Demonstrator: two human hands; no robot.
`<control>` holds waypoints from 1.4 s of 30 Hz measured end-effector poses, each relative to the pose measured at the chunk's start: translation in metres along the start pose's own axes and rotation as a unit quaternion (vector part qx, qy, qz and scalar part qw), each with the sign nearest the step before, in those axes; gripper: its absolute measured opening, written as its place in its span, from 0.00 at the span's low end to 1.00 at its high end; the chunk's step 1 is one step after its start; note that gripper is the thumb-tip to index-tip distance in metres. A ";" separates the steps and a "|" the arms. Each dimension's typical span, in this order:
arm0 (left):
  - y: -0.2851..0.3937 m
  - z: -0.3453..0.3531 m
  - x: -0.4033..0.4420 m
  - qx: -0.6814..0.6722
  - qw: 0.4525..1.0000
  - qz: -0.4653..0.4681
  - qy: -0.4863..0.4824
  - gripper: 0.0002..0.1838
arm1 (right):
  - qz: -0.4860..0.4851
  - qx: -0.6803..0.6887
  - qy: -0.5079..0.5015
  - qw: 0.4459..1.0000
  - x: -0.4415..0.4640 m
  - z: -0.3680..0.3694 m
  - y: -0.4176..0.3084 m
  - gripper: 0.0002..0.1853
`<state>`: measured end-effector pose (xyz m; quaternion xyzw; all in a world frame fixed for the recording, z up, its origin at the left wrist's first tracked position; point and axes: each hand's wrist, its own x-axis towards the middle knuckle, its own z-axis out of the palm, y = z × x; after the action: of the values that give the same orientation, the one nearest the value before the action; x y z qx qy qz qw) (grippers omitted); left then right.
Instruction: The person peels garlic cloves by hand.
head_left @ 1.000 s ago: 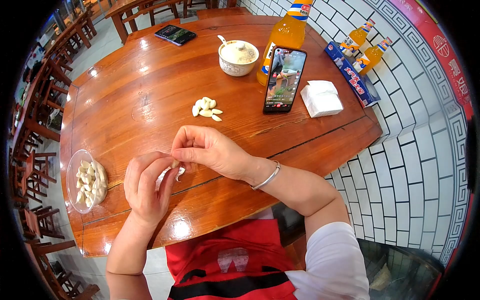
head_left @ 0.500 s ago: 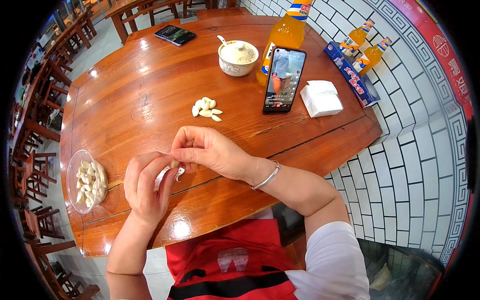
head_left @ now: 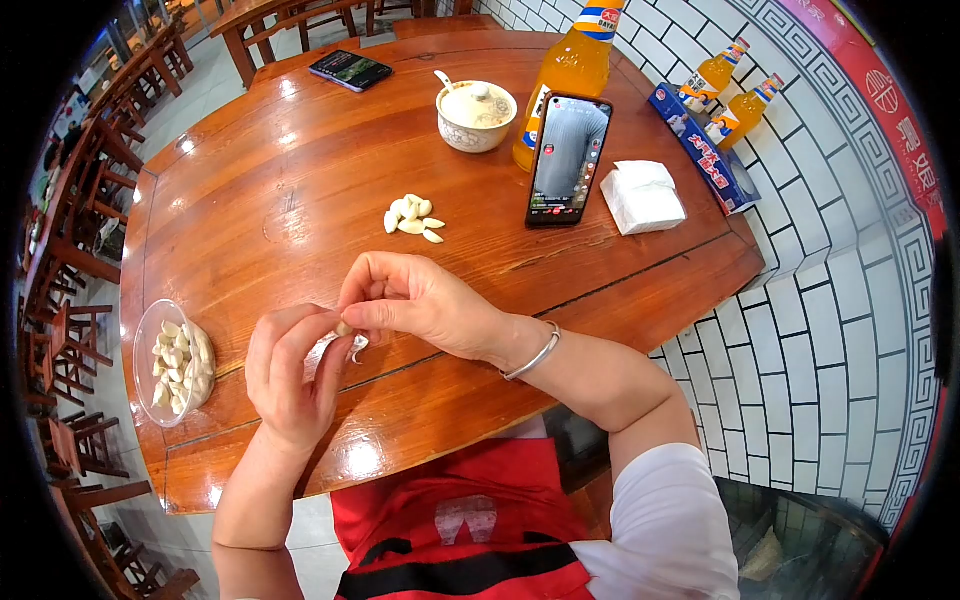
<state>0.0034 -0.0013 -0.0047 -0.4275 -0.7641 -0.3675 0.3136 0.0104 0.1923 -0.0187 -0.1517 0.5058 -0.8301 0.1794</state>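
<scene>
A garlic clove (head_left: 344,328) is pinched between the fingertips of my left hand (head_left: 290,375) and my right hand (head_left: 405,300), which meet over the near part of the table. My fingers cover most of the clove. Thin pale skins (head_left: 357,347) lie on the wood just beneath. Beyond my hands sits a small pile of peeled garlic cloves (head_left: 410,215). To the left of my left hand stands a clear plastic tub (head_left: 203,390) with many more cloves (head_left: 175,365) in it.
The wooden table (head_left: 240,215) carries a lidded bowl (head_left: 475,125) with a spoon, an orange drink bottle (head_left: 575,65), a propped phone (head_left: 568,165) and a white tissue pack (head_left: 643,197). Another phone (head_left: 350,70) lies flat at the back. A tiled wall (head_left: 800,330) borders the right side.
My fingertips have shifted very slightly to the left around the clove. The picture on the propped phone's screen has changed. The piles stay as they were.
</scene>
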 end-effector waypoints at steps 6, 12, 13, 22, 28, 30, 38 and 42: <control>-0.002 -0.002 -0.003 -0.074 0.993 -0.087 -0.003 0.15 | 0.020 -0.024 0.019 0.999 0.000 0.001 -0.004 0.08; -0.008 0.001 -0.005 -0.186 0.965 -0.184 0.030 0.13 | 0.002 -0.011 0.040 0.999 0.000 0.003 -0.002 0.07; -0.008 0.002 -0.005 -0.196 0.960 -0.195 0.032 0.13 | 0.004 -0.014 0.040 0.999 0.000 0.003 -0.001 0.07; -0.011 0.003 -0.007 -0.241 0.946 -0.214 0.042 0.12 | -0.013 -0.056 0.054 0.997 -0.001 0.004 -0.004 0.05; -0.008 0.003 -0.005 -0.239 0.943 -0.225 0.051 0.12 | -0.104 -0.095 0.057 0.988 -0.002 0.006 0.000 0.06; -0.010 0.002 -0.004 -0.222 0.953 -0.199 0.051 0.13 | -0.140 -0.094 0.056 0.984 -0.001 0.006 0.002 0.08; -0.009 0.001 -0.002 -0.179 0.967 -0.174 0.047 0.13 | -0.226 -0.243 0.099 0.938 -0.002 0.010 0.004 0.08; -0.010 -0.003 -0.001 -0.173 0.971 -0.165 0.021 0.12 | -0.243 -0.309 0.117 0.912 -0.003 0.012 0.002 0.09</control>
<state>-0.0045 -0.0077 -0.0074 -0.3358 -0.7422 -0.5496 0.1855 0.0188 0.1839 -0.0153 -0.2199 0.7020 -0.6618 -0.1443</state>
